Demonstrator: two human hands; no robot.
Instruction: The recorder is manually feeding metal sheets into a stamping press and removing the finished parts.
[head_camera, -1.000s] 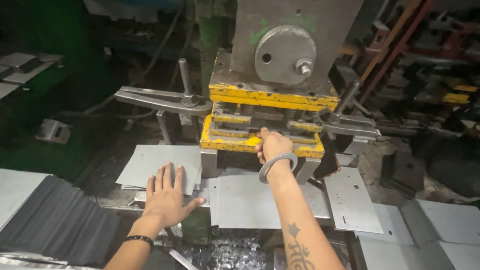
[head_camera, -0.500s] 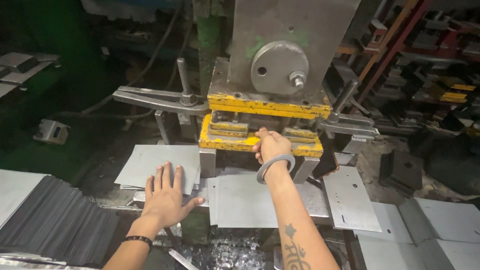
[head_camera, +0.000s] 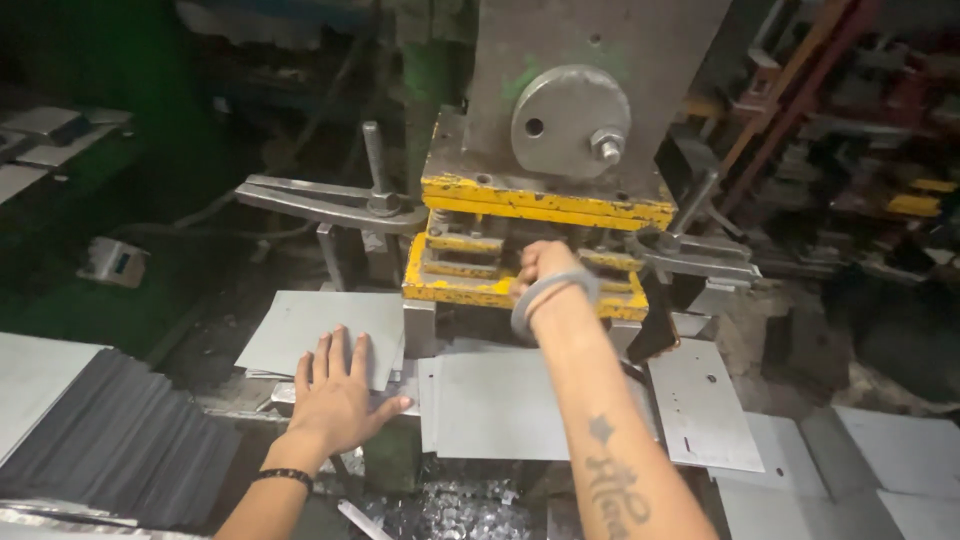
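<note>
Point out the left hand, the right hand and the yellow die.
left hand (head_camera: 335, 400), head view, back of the hand
right hand (head_camera: 543, 265), head view, knuckles
yellow die (head_camera: 455, 285), head view, lower block's front edge

dim workshop interior. a dark green machine body (head_camera: 110, 90) fills the left background; a grey foot pedal (head_camera: 112, 262) lies on the grimy floor (head_camera: 215, 330) beside it. at right, red and orange metal racking (head_camera: 850, 90) holds dark parts. metal scrap (head_camera: 460, 510) glints below, lit from above.
</note>
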